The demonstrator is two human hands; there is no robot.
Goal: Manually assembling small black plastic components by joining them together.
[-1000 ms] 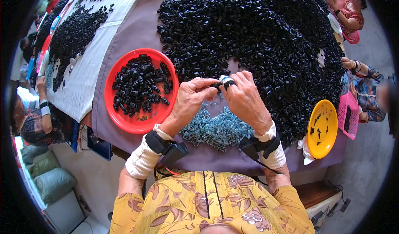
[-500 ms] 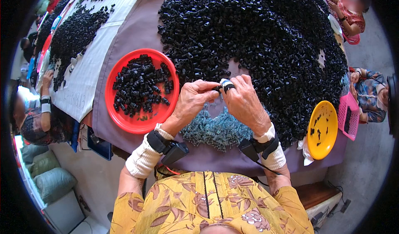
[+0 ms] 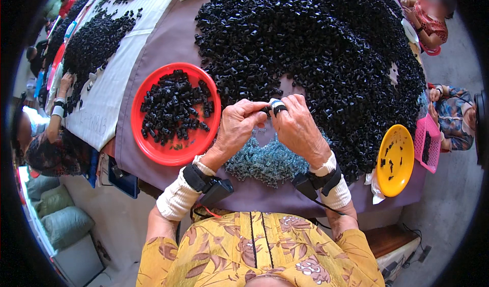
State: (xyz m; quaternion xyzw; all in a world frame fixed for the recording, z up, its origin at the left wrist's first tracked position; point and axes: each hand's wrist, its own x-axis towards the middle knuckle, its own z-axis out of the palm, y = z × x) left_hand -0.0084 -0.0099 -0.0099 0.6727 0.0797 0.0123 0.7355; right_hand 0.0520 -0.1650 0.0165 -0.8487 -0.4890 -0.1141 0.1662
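Note:
My left hand [image 3: 233,130] pinches a small black plastic part [image 3: 265,110] between thumb and fingertips. Meeting it from the other side, my right hand [image 3: 301,133] has its fingers curled closed at the same part; a finger of it wears white and black bands. What else those fingers may hold is hidden. Just below both hands lies a heap of small bluish metal springs [image 3: 267,162]. To the left, a red round tray [image 3: 145,143] holds many black tubular parts. Beyond my hands spreads a large pile of similar black parts [image 3: 305,37].
A yellow plate [image 3: 402,170] with a few black pieces sits at the right, beside a pink basket [image 3: 433,157]. Purple cloth [image 3: 168,37] covers the table. On the left, another person [image 3: 56,139] sits at a white-covered table [image 3: 114,78]; two people [image 3: 430,24] are at the right.
Both hands stay together at the black part, with only slight finger movement. The whole view has shifted a little. The person on the left has raised an arm toward the black parts.

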